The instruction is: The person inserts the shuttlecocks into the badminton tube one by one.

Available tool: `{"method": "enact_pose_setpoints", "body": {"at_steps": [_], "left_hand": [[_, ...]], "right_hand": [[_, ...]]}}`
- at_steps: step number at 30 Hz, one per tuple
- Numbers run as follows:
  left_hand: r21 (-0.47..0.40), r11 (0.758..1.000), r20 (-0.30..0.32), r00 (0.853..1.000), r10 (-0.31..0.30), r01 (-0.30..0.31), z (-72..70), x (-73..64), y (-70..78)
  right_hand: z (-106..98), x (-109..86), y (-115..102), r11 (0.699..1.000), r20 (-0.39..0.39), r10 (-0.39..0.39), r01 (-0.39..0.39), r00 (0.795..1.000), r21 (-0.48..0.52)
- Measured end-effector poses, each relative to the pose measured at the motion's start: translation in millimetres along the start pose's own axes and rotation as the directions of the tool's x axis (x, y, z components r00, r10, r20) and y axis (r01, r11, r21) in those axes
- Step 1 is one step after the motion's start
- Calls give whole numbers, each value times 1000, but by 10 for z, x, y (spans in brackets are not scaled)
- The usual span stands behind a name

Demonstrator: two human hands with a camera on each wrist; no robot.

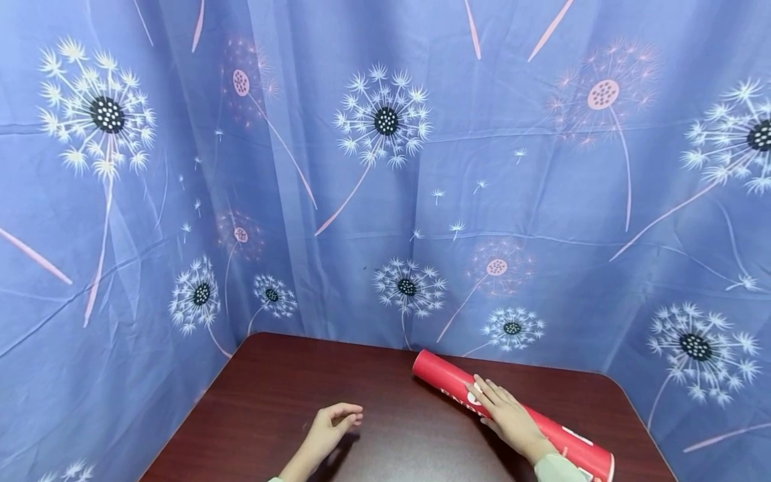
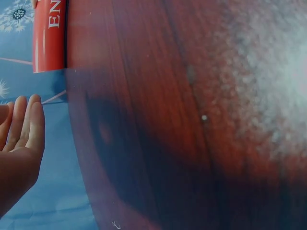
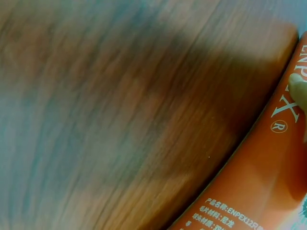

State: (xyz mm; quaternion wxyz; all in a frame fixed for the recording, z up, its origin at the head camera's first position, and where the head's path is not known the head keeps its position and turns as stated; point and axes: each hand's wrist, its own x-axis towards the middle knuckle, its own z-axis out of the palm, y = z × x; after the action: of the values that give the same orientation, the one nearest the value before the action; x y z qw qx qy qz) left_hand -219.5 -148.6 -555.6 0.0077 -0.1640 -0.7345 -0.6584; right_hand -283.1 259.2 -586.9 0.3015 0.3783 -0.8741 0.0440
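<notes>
A long red cardboard shuttlecock tube (image 1: 442, 375) with white ENPEX lettering lies slantwise on the dark wooden table. Across its middle rests my right hand (image 1: 506, 415), fingers extended over the top. In the right wrist view the thumb (image 3: 298, 88) presses beside the letters of the tube (image 3: 249, 177), where lines of small print also show. My left hand (image 1: 333, 425) holds nothing and hovers left of the tube, its fingers loosely bent and the thumb near them. The left wrist view has those fingers (image 2: 34, 120) apart from the tube's end (image 2: 49, 50).
The reddish-brown table (image 1: 271, 381) reflects light near its front. A blue curtain (image 1: 337, 281) with dandelion prints hangs behind it and along both sides. The tube's far end points toward the table's back edge.
</notes>
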Motion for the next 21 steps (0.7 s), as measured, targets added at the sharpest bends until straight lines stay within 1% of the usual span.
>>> {"method": "enact_pose_setpoints", "body": {"at_steps": [3,6,10,16,18,21], "left_hand": [[7,1000,-10,1000,-11,11,-11,19,-129],[5,1000,-19,1000,-10,10,-21,36,-248],[3,1000,-25,999,-25,25,-21,34,-272],[-10,998,-29,998,-58,58,-20,26,-258],[-8,999,-26,998,-52,51,-18,25,-258],[0,1000,-20,1000,-21,21,-14,22,-265]], "right_hand": [[11,-2,1,1000,16,10,-10,1000,9],[8,1,-4,999,33,34,-34,999,25],[-15,0,-36,997,52,63,-66,997,42],[-30,-3,-105,997,65,79,-80,995,23],[-22,-3,-121,996,62,86,-88,994,23],[-5,-4,-135,995,45,92,-93,995,19]]}}
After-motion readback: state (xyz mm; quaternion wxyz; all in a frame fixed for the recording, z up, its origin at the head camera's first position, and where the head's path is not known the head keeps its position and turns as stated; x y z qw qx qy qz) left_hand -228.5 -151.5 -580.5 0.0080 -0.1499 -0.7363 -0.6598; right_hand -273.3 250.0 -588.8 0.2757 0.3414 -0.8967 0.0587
